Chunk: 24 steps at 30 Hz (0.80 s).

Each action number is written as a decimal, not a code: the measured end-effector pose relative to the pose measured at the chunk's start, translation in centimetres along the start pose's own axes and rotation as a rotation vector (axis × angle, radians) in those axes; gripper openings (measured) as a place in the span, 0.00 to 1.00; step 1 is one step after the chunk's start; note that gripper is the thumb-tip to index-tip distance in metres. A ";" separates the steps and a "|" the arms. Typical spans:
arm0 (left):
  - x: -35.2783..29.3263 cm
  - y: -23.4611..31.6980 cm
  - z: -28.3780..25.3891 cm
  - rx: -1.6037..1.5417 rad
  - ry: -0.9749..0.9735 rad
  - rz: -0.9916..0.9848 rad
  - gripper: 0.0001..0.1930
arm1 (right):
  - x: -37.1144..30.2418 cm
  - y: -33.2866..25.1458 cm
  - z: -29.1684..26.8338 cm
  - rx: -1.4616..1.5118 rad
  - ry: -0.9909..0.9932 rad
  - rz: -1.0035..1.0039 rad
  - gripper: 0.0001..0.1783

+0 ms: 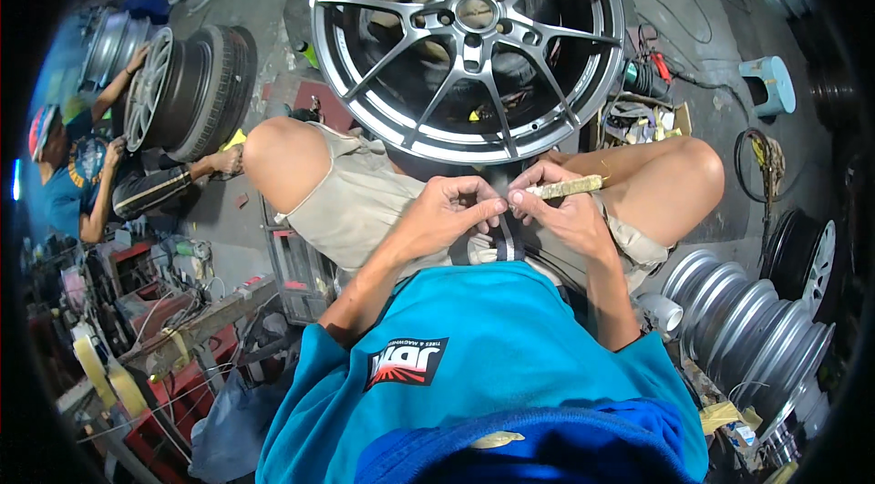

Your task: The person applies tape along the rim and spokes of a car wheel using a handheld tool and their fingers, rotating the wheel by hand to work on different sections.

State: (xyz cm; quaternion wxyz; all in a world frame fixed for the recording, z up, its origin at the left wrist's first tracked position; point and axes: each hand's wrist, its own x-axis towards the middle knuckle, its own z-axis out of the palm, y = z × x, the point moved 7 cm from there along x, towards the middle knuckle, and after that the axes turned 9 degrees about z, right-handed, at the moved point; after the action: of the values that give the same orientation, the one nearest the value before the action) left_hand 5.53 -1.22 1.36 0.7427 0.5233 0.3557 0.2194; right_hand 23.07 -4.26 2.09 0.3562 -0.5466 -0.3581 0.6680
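In front of my lap, both hands meet at the fingertips. My right hand [570, 218] is closed on a short, pale yellow stick [572, 186] with a rough, wrapped-looking surface; it lies across the fingers and points right. My left hand [448, 218] is pinched, its thumb and forefinger touching the right fingertips. Whatever is between those tips is too small to make out. Just beyond my hands, a grey multi-spoke alloy wheel rim [492, 106] rests face up between my knees, over a dark round support that shows through the spokes.
At the left, another person [68, 169] sits holding a rim beside a tire [214, 92]. Stacked silver rims [756, 329] stand at the lower right. A box of small items [643, 124], cables and a light blue stool [767, 86] are on the right. Tape rolls [109, 379] hang lower left.
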 end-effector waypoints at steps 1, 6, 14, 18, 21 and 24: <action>-0.2 0.4 -0.1 0.009 0.000 0.021 0.09 | 0.0 0.0 0.1 -0.015 -0.027 -0.011 0.12; -1.2 4.3 -3.2 0.274 0.126 0.096 0.10 | -0.5 -2.2 -2.0 0.060 0.131 -0.162 0.10; 3.0 16.6 -13.9 0.795 0.371 0.537 0.25 | 4.6 -9.8 -13.6 -0.280 0.596 -0.356 0.24; 8.3 18.3 -16.8 1.091 0.356 0.576 0.24 | 9.2 -7.6 -21.4 -0.607 0.870 -0.325 0.23; 11.8 18.4 -19.5 1.231 0.375 0.599 0.24 | 11.5 -2.7 -24.7 -0.673 1.031 -0.289 0.23; 17.1 16.9 -22.1 1.334 0.357 0.583 0.29 | 14.3 7.8 -27.5 -0.163 0.730 0.072 0.29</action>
State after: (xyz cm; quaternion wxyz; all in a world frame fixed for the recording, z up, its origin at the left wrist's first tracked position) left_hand 0.70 30.41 7.65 0.1105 0.8919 0.3754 0.2266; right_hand 47.40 6.73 -15.52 0.3917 -0.7875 -0.2401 0.4107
